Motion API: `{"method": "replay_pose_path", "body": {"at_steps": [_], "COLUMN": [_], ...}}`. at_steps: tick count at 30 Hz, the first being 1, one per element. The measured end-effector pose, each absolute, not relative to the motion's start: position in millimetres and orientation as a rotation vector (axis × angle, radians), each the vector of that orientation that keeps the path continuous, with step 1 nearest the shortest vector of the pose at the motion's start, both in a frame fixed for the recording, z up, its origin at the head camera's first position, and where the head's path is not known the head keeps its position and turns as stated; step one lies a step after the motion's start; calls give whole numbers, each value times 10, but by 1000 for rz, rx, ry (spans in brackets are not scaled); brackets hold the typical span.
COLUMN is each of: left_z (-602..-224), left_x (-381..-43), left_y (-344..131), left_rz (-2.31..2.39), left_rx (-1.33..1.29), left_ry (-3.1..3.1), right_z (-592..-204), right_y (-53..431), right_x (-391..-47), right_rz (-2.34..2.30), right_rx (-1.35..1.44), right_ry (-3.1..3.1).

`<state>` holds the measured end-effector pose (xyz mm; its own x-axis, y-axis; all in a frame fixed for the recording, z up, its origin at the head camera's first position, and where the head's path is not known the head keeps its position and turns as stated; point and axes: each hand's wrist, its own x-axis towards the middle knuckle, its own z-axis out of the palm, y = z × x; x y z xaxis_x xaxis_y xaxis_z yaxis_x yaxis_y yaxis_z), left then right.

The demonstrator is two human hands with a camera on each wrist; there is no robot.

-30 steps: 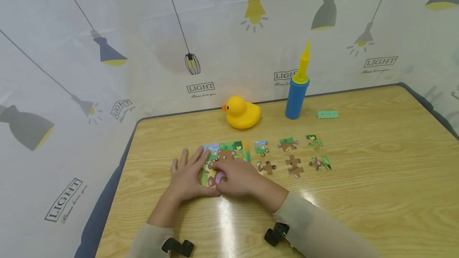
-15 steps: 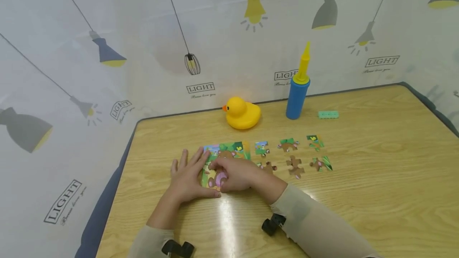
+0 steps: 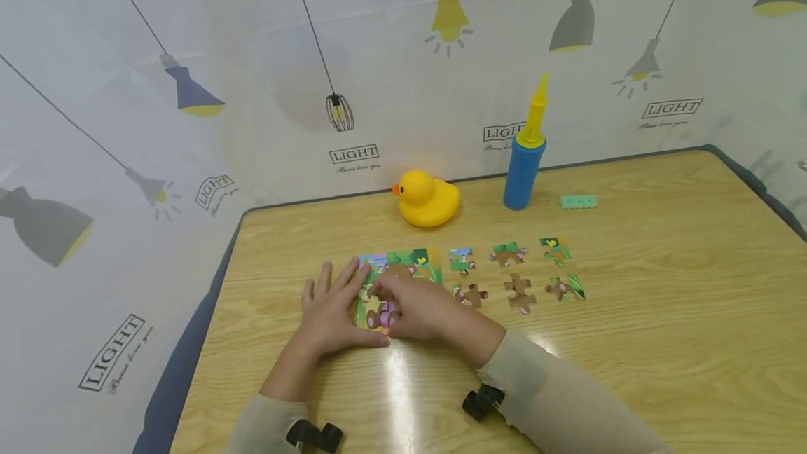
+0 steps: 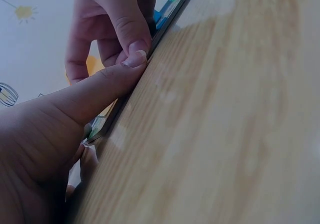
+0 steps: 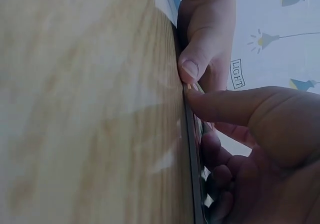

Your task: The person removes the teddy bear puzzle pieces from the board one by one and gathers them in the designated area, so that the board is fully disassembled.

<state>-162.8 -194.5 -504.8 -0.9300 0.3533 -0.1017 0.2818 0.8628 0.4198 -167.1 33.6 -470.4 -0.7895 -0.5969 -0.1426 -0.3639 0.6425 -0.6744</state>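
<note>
A bear jigsaw puzzle [image 3: 412,258] on a thin board lies on the wooden table. My left hand [image 3: 329,314] rests at its left side with the fingers spread, the thumb along the front edge. My right hand [image 3: 424,308] covers the puzzle's right part, thumb and forefinger curled at a puzzle piece [image 3: 386,315] showing the bear's purple belly; a seam crosses the belly there. In the left wrist view both thumbs meet close to the board's front edge. The palm hides the lower right of the puzzle. Several loose puzzle pieces [image 3: 520,293] lie to the right in two rows.
Behind the puzzle sits a yellow rubber duck [image 3: 430,200]. A blue and yellow hand pump [image 3: 522,172] stands upright beside it, with a mint-green toy block [image 3: 578,202] farther right. A lamp-patterned curtain [image 3: 403,54] borders the table's back.
My right thumb and forefinger have shifted slightly on the puzzle, and a seam now shows across the purple belly. My left hand has stayed in place.
</note>
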Motion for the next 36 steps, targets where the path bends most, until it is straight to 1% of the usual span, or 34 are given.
{"method": "replay_pose_path", "body": {"at_steps": [12, 18, 23, 29, 36], "left_z": [-5047, -5041, -5029, -5017, -5041], "left_x": [-1612, -1622, -1629, -1625, -1633], "left_y": [-1941, -1933, -1936, -1947, -1963], "left_rz": [626, 595, 577, 572, 576], "left_rx": [492, 475, 470, 488, 526], "left_ry": [2865, 2873, 2888, 2901, 2888], "right_z": [-4702, -4822, -4963, -5025, -5057], "right_y": [184, 150, 171, 235, 254], "right_x": [-1483, -1395, -1437, -1502, -1525], "right_rz": [-733, -564, -671, -870, -955], "right_rx": [-833, -974, -1058, -1137, -1104], "right_ry": [2761, 2928, 2989, 2952, 2964]}}
